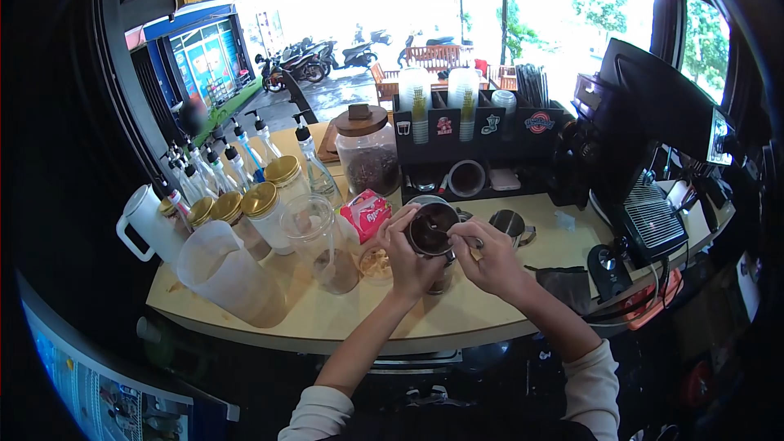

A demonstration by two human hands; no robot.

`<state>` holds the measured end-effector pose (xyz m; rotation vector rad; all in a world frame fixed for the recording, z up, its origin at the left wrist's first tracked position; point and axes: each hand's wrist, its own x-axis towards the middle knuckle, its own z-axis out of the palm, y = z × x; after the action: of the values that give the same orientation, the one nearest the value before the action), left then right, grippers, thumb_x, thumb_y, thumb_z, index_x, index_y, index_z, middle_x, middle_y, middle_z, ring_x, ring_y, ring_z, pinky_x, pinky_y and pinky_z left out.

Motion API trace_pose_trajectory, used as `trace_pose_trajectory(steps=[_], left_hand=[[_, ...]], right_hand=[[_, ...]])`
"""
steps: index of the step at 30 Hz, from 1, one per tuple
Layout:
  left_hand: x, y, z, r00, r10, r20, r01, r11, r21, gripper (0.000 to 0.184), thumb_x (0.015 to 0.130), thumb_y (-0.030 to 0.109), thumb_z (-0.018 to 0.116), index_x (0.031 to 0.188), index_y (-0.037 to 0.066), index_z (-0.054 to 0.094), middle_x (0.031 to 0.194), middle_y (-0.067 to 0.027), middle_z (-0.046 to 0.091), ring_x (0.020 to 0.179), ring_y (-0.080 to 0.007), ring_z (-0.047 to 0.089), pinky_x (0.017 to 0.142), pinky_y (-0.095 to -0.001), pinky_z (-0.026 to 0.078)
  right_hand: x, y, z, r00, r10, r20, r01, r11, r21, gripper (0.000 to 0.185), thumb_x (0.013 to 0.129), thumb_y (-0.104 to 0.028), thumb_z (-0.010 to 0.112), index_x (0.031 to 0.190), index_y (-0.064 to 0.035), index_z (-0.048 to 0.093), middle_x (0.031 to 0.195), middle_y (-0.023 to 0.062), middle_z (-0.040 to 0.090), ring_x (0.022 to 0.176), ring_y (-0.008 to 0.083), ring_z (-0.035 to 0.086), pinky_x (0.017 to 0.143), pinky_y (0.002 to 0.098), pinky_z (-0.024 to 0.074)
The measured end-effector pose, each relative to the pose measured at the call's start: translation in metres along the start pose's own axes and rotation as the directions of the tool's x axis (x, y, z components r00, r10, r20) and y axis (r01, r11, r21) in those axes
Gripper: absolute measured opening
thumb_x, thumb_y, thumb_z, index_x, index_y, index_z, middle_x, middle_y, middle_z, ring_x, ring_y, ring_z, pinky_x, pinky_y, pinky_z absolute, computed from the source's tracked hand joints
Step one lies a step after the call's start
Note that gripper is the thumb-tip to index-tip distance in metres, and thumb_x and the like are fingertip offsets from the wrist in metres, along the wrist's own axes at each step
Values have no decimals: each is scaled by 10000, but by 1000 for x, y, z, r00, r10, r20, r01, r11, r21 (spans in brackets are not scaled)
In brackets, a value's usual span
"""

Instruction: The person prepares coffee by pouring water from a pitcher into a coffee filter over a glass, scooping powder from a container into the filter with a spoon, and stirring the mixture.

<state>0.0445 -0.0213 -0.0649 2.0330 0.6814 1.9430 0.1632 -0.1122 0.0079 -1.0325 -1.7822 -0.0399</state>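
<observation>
My left hand [406, 255] is wrapped round a metal pitcher [434, 229] with a dark inside, held above the counter and tipped toward me. At its mouth, my right hand [492, 264] pinches a spoon [477, 242] whose far end reaches into the pitcher. How much is in the pitcher I cannot tell. Left of my left hand stand a clear plastic jar [335, 265] with brown stuff low inside and a pink packet [365, 214]. A small tub [376, 265] sits partly behind my left hand. Beyond my right hand is a second metal pitcher [508, 224].
On the counter [392, 322], several gold-lidded jars [260, 199], pump bottles [304, 147], a large translucent jug [220, 269] and a white pitcher [149, 220] crowd the left. A black cup rack [482, 139] lines the back. An espresso machine [653, 216] stands right.
</observation>
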Motion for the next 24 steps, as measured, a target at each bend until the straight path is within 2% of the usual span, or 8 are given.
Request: trace_pose_trajectory(steps=[3,6,8,11,13,17,22,24], left_hand=[[1,1,-1,1000,8,7,-8,1000,22,736,638,225,812,1227,56,406,1240,-122,522,1183,-270,463,1045,-452,221],[0,-5,-4,997,-26,78,24,999,25,815,604,115,848,1249,43,355,1264,-148,443,1215,-284,426,1053,-392,322],[-1,-7,-4,986,-99,134,114,987,-113,817,616,92,834,1262,49,335,1273,-141,434,1214,-268,443,1053,-375,353],[-3,-13,-4,976,-143,163,183,947,-263,827,617,60,824,1273,56,320,1283,-131,419,1202,-246,461,1048,-357,377],[-4,-12,-1,978,-167,122,197,935,-297,831,594,92,842,1261,55,347,1282,-137,431,1208,-272,441,1048,-376,352],[-8,-11,7,974,-223,39,221,899,-379,838,576,116,859,1250,52,365,1278,-155,436,1217,-302,418,1044,-397,339],[-6,-5,5,977,-209,31,208,924,-322,818,584,107,854,1243,51,372,1278,-158,438,1211,-302,424,1047,-398,328],[-6,-5,4,979,-202,31,202,926,-319,811,588,103,851,1242,51,375,1282,-154,439,1208,-302,426,1046,-397,327]], right_hand=[[-3,3,3,1000,7,-9,-7,1000,24,116,826,-15,609,935,-18,571,758,112,561,666,248,567,610,341,450],[-3,10,6,996,71,-54,-67,994,87,107,844,-18,601,949,-12,581,800,114,595,686,222,602,626,322,472],[-3,12,6,988,119,-95,-106,985,137,107,855,-18,595,962,-9,587,825,117,615,698,208,624,632,308,484],[-6,16,5,993,112,37,-116,985,129,99,872,-17,586,968,3,603,821,120,646,732,190,665,638,283,502],[-7,19,7,970,229,-85,-207,954,215,89,873,-14,588,953,17,613,780,120,661,716,190,678,619,271,502],[-3,10,11,978,181,-105,-162,973,165,81,872,-17,592,937,21,622,759,113,673,695,178,677,623,272,505],[-5,18,18,928,357,-107,-291,873,392,112,909,-44,558,966,25,625,772,98,685,726,138,667,633,270,509],[-7,14,14,943,327,-58,-288,892,349,121,918,-53,548,968,25,625,774,94,686,729,128,662,636,269,508]])
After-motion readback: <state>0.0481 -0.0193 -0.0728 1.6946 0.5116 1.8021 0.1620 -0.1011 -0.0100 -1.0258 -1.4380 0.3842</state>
